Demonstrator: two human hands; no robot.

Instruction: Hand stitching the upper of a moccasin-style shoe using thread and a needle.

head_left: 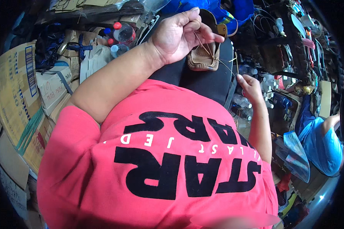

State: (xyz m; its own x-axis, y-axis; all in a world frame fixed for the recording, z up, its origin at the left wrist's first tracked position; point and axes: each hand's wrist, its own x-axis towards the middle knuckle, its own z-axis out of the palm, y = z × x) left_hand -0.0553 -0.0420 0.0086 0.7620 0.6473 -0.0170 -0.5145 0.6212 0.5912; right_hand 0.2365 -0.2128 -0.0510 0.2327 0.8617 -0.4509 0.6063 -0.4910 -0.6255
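Note:
A brown leather shoe lies on my lap, over dark trousers, toe toward me. My left hand rests on the shoe's near side, fingers pinched on a thin tan thread that runs across the shoe. My right hand is lower and to the right, off the shoe, fingers closed on the other end of the thread and what looks like a needle. My red printed shirt fills the lower half of the view.
Stacked cardboard boxes stand at the left. Plastic bottles with red and blue caps sit at the upper left. Cluttered shelves with tools fill the upper right. Another person in a blue shirt sits at the right.

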